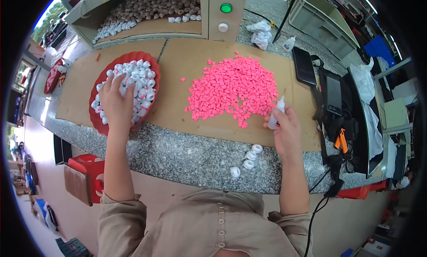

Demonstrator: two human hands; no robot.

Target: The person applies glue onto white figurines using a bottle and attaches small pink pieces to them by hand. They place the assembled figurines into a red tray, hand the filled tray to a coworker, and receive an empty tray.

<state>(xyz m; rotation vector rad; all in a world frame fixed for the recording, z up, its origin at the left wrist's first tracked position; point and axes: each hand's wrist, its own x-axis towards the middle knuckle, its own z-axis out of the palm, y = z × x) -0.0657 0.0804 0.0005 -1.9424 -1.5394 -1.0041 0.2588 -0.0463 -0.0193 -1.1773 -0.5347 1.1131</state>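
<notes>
My left hand (114, 97) reaches over a red oval basket (157, 70) heaped with small white ring-like pieces (144, 85), some showing pink inside. Its fingers are apart and their tips touch the heap; no piece shows clearly between them. In my right hand (289, 125) is a small white squeeze bottle (275, 114) with a thin nozzle pointing up and away. Left of that hand spreads a big pile of small pink pieces (233, 85). Several loose white rings (251, 155) lie on the granite near the front edge.
Cardboard (178, 56) covers much of the granite worktop (178, 154). Behind stands a cabinet (224, 23) with a green button and brown and white pieces inside. Phones (304, 66), a black bag, orange-handled scissors (341, 141) and another small bottle (289, 43) lie right; a grey crate (322, 28) stands behind.
</notes>
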